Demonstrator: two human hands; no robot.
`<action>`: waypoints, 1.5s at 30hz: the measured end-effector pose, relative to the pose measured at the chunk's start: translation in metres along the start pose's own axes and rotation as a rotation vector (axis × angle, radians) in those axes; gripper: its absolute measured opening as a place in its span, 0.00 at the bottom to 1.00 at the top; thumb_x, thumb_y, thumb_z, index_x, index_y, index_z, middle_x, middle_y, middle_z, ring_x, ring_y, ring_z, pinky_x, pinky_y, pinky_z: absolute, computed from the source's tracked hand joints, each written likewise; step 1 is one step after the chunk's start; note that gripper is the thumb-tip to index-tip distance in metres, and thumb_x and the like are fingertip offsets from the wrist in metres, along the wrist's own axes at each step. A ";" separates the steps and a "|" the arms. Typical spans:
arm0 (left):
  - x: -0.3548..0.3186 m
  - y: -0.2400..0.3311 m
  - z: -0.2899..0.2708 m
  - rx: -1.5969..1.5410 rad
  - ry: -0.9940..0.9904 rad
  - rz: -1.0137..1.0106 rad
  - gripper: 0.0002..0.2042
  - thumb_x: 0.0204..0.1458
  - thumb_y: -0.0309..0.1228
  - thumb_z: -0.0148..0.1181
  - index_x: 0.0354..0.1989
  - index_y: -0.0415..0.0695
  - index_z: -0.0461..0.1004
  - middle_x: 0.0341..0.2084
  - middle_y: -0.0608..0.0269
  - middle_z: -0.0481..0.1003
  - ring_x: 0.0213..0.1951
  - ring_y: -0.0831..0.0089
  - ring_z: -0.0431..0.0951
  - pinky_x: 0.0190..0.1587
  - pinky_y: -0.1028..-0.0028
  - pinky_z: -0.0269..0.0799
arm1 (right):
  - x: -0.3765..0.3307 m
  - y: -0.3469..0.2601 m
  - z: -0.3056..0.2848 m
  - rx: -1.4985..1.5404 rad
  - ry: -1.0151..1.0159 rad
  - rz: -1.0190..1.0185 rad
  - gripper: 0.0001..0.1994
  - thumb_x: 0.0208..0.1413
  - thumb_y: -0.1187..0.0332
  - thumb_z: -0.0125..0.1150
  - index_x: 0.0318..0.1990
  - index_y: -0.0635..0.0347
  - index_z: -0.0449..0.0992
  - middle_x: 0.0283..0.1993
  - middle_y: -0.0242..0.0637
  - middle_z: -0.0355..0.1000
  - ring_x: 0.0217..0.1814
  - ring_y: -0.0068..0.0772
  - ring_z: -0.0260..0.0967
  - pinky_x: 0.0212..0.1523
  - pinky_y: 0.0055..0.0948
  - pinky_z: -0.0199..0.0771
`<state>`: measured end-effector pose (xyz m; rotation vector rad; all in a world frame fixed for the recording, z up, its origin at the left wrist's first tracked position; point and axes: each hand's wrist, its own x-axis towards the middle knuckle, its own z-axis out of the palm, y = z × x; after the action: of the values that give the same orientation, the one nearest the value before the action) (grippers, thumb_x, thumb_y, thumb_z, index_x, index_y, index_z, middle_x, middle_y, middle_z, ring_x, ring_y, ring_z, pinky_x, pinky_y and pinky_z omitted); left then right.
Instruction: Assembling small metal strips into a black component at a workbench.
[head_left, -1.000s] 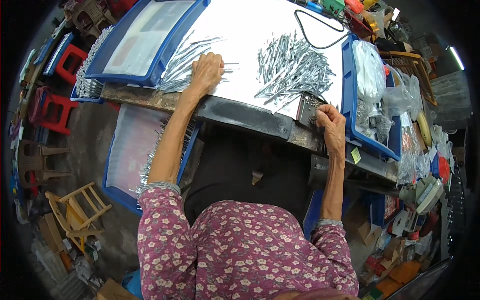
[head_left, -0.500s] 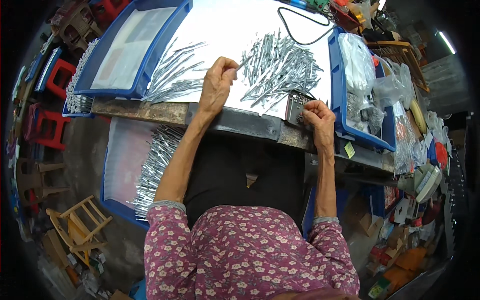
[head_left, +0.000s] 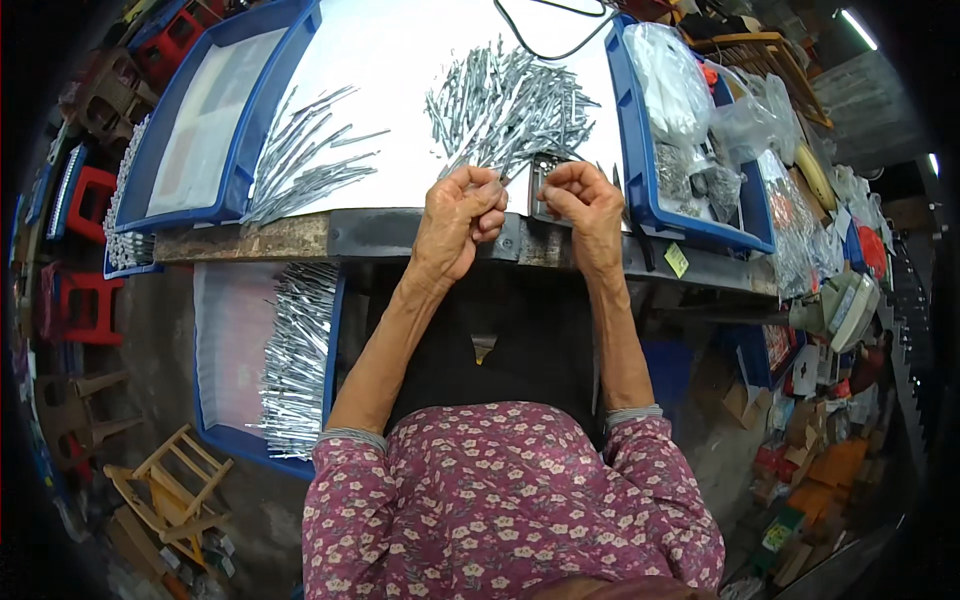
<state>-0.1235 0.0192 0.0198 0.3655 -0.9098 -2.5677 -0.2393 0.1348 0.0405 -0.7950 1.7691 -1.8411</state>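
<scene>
My left hand (head_left: pixel 458 218) is closed in a pinch at the table's front edge, with the tip of a thin grey metal strip (head_left: pixel 507 180) just showing at the fingertips. Close to its right, my right hand (head_left: pixel 588 208) pinches thumb and forefinger together; whatever is between them is too small to make out. Those fingers are beside a small dark tray (head_left: pixel 543 180) of tiny parts, partly hidden by the hand. Beyond both hands spreads a large heap of thin silver-grey strips (head_left: pixel 510 105). A smaller, looser group of similar strips (head_left: pixel 310 160) lies to the left.
A blue bin (head_left: pixel 250 130) stands on the left of the white tabletop. Another blue bin (head_left: pixel 632 150) with clear plastic bags borders the right. A black cable (head_left: pixel 540 50) curves at the back. Below the table, a blue crate (head_left: pixel 205 400) holds many shiny strips (head_left: pixel 298 370).
My left hand has moved toward the right hand and down to the table's edge, holding its strip. The right hand still pinches by the small tray. The whole view has shifted slightly.
</scene>
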 end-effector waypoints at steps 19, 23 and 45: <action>-0.002 -0.015 0.005 0.022 -0.022 -0.011 0.05 0.50 0.25 0.52 0.30 0.39 0.63 0.19 0.64 0.66 0.15 0.85 0.60 0.15 0.87 0.51 | -0.001 -0.003 0.013 -0.001 -0.028 -0.087 0.04 0.45 0.78 0.55 0.30 0.65 0.68 0.25 0.29 0.67 0.24 0.14 0.63 0.26 0.13 0.63; -0.002 -0.016 0.005 0.051 -0.017 -0.003 0.05 0.50 0.24 0.52 0.30 0.39 0.63 0.18 0.64 0.65 0.15 0.85 0.60 0.15 0.87 0.52 | -0.001 -0.003 0.014 -0.033 -0.033 -0.104 0.04 0.44 0.78 0.55 0.30 0.65 0.68 0.25 0.30 0.67 0.24 0.14 0.63 0.26 0.13 0.63; -0.006 -0.025 0.020 0.381 0.112 0.195 0.02 0.47 0.21 0.52 0.26 0.37 0.66 0.15 0.70 0.65 0.16 0.87 0.62 0.16 0.87 0.56 | -0.004 0.009 0.016 -0.108 0.062 -0.176 0.05 0.44 0.80 0.55 0.28 0.63 0.66 0.23 0.25 0.64 0.23 0.11 0.59 0.23 0.12 0.60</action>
<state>-0.1324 0.0506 0.0198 0.4945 -1.3234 -2.1706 -0.2262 0.1256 0.0314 -0.9722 1.9052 -1.9125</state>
